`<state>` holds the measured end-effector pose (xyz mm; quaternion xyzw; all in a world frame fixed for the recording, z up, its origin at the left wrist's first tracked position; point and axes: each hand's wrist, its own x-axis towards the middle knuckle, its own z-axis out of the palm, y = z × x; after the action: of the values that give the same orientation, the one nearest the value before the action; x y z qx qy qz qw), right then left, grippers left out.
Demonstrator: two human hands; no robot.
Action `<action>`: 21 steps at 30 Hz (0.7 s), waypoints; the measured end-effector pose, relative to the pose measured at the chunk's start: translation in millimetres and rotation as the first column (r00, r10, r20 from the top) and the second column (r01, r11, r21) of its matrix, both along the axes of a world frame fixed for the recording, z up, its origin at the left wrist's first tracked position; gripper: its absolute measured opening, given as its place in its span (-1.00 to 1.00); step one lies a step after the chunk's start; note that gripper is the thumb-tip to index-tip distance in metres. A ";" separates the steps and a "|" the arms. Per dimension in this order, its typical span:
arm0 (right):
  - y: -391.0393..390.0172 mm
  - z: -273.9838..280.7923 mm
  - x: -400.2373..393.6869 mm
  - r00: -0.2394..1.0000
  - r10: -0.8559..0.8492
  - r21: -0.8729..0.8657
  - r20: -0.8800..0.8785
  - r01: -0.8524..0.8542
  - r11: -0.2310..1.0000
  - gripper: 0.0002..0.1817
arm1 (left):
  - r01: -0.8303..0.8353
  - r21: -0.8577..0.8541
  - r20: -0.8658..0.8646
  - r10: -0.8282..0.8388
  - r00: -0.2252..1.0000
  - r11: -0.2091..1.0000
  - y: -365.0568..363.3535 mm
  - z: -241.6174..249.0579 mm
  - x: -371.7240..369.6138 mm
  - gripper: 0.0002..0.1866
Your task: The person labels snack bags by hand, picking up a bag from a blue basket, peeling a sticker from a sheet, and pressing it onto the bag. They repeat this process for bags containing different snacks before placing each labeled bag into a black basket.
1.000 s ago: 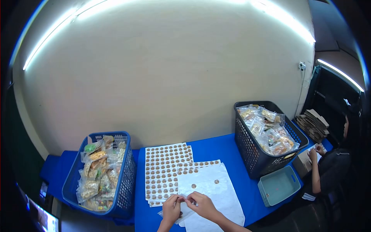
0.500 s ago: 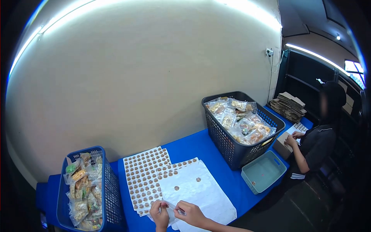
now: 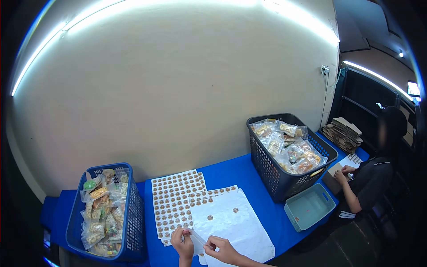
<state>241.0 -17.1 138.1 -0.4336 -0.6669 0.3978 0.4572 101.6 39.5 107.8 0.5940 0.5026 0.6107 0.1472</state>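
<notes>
My left hand point(image 3: 182, 244) and my right hand point(image 3: 221, 250) are both closed on a clear plastic bag point(image 3: 197, 240), its film stretched between them. Whether anything is inside the bag cannot be made out. Both hands are over the near edge of a white sticker sheet point(image 3: 235, 238), mostly bare backing with two round brown stickers point(image 3: 210, 217) in its open area. Beside it on the left, partly underneath, are sheets full of round stickers point(image 3: 173, 200).
A blue basket point(image 3: 134, 218) of bagged snacks stands left; a dark basket point(image 3: 271, 180) of similar bags stands right. Beside that is a green-grey tray point(image 3: 291, 218). At far right, a person point(image 3: 373, 178) handles a cardboard box point(image 3: 331, 180) near stacked flat cardboard point(image 3: 342, 135).
My right hand has moved slightly away from my left, and more of the plastic film shows between them. The whole view has shifted, so surroundings appear farther right.
</notes>
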 end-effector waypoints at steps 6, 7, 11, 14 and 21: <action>-0.9 -24.1 -8.5 0.987 0.086 -0.073 -0.138 -0.097 0.993 -0.76 | 0.026 -0.070 0.005 -0.026 1.000 0.997 -6.4 -6.4 -8.1 -0.74; -2.0 -27.2 -8.0 0.976 0.104 -0.102 -0.191 -0.125 0.987 -0.78 | 0.085 -0.121 0.042 -0.080 0.996 0.989 -8.8 -5.2 -9.9 -0.76; -5.9 -47.6 -4.0 0.880 -0.017 -0.352 -0.474 -0.172 0.920 -0.82 | 0.258 -0.210 0.294 -0.191 0.937 0.943 -5.8 -32.3 -7.7 -0.83; -1.8 -68.3 2.2 0.878 -0.176 -0.351 -0.445 0.010 0.936 -0.82 | 0.054 -0.056 -0.128 -0.061 0.990 0.997 -31.8 -16.3 6.6 -0.72; -0.1 -58.0 -6.2 0.943 -0.161 -0.138 -0.292 0.125 0.983 -0.80 | 0.424 -0.099 -0.052 -0.430 0.901 0.900 -46.0 -8.3 8.7 -0.71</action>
<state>234.8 -17.3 80.1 -0.4413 -0.5315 0.4636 0.5549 110.4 -6.6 99.5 0.7047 0.3908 0.5195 0.2843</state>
